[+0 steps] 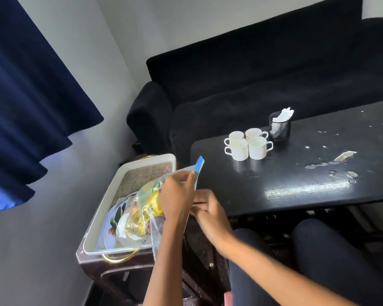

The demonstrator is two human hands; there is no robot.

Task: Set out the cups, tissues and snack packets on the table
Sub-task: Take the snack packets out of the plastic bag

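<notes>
Dim room, tabletop (296, 188) glare (edges warped)

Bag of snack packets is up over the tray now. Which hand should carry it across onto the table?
Probably the left hand: it already pinches the clear bag near its blue top strip, above the tray. The right hand only touches the bag's edge by the table.
</notes>
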